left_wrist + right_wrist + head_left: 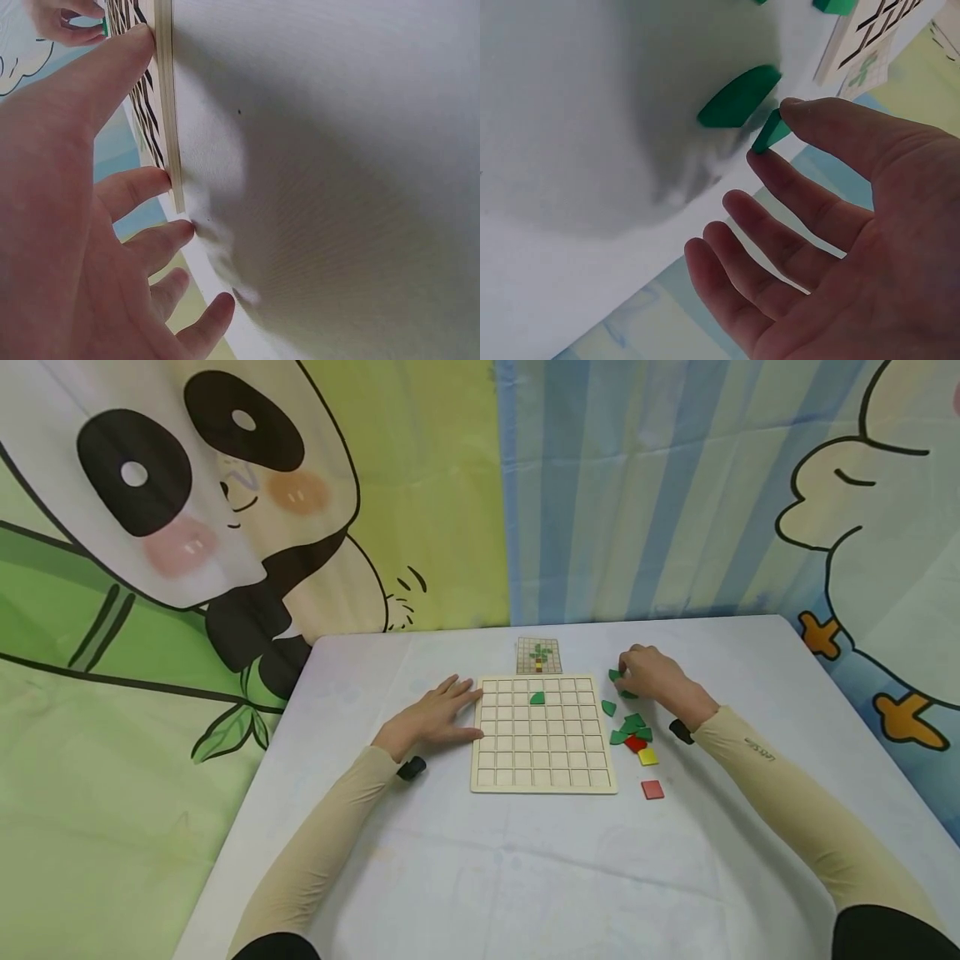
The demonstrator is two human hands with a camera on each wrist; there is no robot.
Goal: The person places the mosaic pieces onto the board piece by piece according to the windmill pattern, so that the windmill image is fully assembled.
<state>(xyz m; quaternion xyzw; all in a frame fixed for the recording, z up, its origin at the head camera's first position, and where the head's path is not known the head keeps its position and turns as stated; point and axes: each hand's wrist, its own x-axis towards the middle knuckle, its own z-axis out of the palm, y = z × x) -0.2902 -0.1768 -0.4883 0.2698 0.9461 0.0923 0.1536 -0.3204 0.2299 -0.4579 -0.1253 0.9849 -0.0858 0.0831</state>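
Between thumb and index finger my right hand [660,679] pinches a green tile [772,133], held just off the table. Below it in the right wrist view lies another green tile [739,99] with a curved edge. My left hand [431,717] is spread at the left side of the pale wooden grid board [543,743], its thumb and index finger touching the edge. One green tile [537,698] with a rounded side lies in an upper cell of the board.
Right of the board is a loose pile of green tiles [633,723], with a red tile [636,743], a yellow tile [648,757] and a pinkish-red square tile [652,790]. Behind the board lies a small pattern card [551,645]. Printed curtains [577,527] hang behind the white table [480,868].
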